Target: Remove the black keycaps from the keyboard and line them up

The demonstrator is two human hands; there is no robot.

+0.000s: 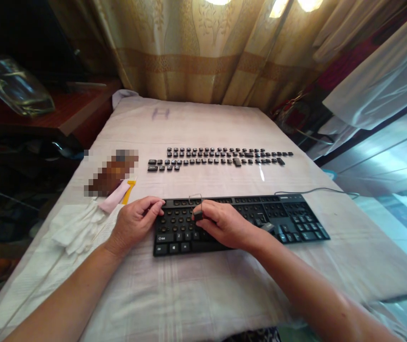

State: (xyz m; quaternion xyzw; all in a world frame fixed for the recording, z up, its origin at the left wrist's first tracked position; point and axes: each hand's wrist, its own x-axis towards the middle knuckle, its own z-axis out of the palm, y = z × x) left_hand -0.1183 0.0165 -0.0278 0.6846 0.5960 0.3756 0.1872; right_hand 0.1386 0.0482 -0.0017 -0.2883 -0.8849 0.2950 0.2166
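A black keyboard [281, 221] lies across the near half of the bed-like surface, with most upper keycaps off and several lower-row and number-pad caps on. My left hand [137, 218] is closed at its upper left corner, thumb and fingers pinching the edge. Over the left-middle keys, my right hand [221, 222] grips a wire keycap puller [198, 215]; its black end shows between the fingers and its thin wire loop points away. A loose keycap [268, 227] rests tilted on the keyboard, right of my right wrist. The keys under that hand are hidden.
Removed keycaps [217, 154] lie in rows beyond the keyboard. At left are white cloth gloves [78, 228], a yellow-handled tool [129, 191] and a blurred-out object [112, 173]. The keyboard cable [317, 190] runs off right. A glass jar [18, 88] stands on a wooden cabinet.
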